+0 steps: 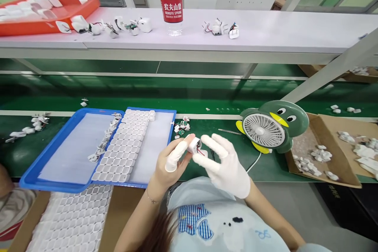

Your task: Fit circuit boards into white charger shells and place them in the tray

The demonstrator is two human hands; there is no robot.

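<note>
My left hand [174,159], with white covers on some fingers, is closed around a small white plastic housing [194,145] in front of my body. Thin red and dark wires run from the housing to a small white piece [203,152] beside it. My right hand [226,165], in a white glove, has its thumb and forefinger at that wired piece in a pinch; its other fingers are held away. The exact contact is partly hidden by the fingertips. Just beyond the hands lies a cluster of small circuit parts [182,126] with white caps.
Left of the hands, a blue tray [53,138] adjoins another holding rows of white housings [122,145]. At right stand a green duck-shaped fan [276,126] and a cardboard box [327,179] of white parts. A water bottle [171,0] and red bin [88,8] are on the shelf.
</note>
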